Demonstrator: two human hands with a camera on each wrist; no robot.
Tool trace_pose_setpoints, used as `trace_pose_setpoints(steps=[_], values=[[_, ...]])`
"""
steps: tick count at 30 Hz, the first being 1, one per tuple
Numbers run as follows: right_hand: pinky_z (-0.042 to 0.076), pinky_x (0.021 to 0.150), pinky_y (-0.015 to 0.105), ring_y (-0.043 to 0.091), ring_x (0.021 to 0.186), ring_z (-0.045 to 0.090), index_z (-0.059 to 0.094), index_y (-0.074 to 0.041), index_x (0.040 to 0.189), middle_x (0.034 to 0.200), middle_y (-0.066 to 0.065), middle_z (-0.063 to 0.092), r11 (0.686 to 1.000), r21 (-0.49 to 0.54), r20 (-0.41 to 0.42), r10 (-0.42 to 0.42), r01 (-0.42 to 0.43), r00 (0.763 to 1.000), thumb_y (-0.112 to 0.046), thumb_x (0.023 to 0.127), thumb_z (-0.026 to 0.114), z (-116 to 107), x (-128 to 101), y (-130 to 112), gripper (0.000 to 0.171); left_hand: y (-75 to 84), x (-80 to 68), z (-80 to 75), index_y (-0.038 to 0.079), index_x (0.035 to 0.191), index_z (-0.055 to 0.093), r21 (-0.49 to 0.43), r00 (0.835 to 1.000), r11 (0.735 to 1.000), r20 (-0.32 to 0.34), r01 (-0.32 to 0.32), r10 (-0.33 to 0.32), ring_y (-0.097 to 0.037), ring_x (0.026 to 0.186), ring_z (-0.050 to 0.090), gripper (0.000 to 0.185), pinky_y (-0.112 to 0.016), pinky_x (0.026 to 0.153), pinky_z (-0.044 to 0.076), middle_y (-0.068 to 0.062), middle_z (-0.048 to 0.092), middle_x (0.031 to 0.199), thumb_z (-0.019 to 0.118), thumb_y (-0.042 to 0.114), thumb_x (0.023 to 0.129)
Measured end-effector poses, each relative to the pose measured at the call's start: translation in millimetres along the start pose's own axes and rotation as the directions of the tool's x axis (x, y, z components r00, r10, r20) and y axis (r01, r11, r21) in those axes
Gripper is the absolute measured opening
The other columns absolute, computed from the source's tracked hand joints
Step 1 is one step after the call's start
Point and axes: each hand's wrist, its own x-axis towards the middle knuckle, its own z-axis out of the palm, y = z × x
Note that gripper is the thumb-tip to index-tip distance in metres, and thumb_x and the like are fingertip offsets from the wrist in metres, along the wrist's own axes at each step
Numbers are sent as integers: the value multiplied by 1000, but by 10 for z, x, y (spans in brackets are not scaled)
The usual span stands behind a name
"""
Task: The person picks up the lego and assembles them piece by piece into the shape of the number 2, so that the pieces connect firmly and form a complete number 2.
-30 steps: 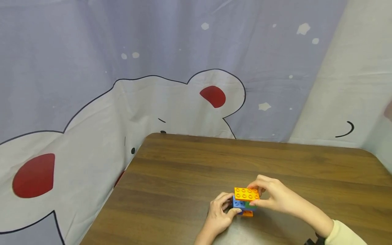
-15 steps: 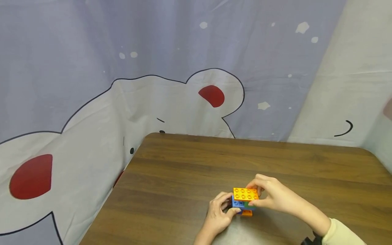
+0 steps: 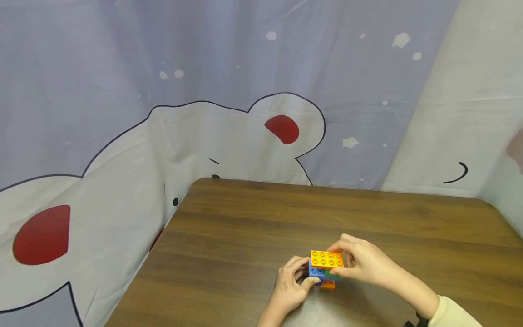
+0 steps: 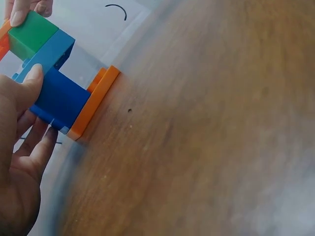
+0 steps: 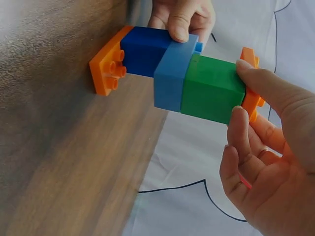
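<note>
Together, the left hand (image 3: 292, 285) and right hand (image 3: 363, 265) pinch the block tower (image 3: 324, 268) standing on the table (image 3: 245, 236) between them. Only the wrist views show its dark blue block (image 5: 145, 50).

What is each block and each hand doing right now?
Orange top plate: on top of the stack, right hand pinches it.
Green block: under the top plate.
Blue blocks: left hand grips them.
Orange base plate: flat on the table.
Left hand: gripping.
Right hand: pinching.
</note>
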Motion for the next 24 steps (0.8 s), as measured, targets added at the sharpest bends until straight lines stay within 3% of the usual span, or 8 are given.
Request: trace_pose_setpoints(steps=[16, 19, 24], values=[[36, 46, 13, -7, 57, 39, 64, -23, 99, 77, -19, 44, 993, -121, -76, -11, 2, 997, -29, 70, 80, -24, -41, 63, 33, 138, 82, 40, 2, 120, 59, 17, 989, 991, 57, 135, -136, -16, 103, 60, 43, -25, 88, 49, -3, 59, 110, 71, 20, 83], [36, 47, 14, -7, 59, 39, 63, -24, 99, 77, -20, 44, 992, -127, -68, 15, -24, 998, -33, 72, 79, -20, -65, 62, 32, 128, 78, 65, 2, 121, 58, 16, 989, 991, 64, 130, -131, -16, 103, 59, 44, -25, 89, 49, -3, 59, 111, 70, 20, 84], [34, 46, 14, -6, 59, 37, 62, -26, 107, 80, -18, 45, 989, -132, -54, 57, -63, 997, -48, 74, 73, 2, -126, 70, 41, 84, 42, 89, 2, 121, 58, 81, 997, 995, 43, 58, -62, -12, 103, 58, 43, -25, 87, 51, -2, 60, 110, 70, 19, 83]])
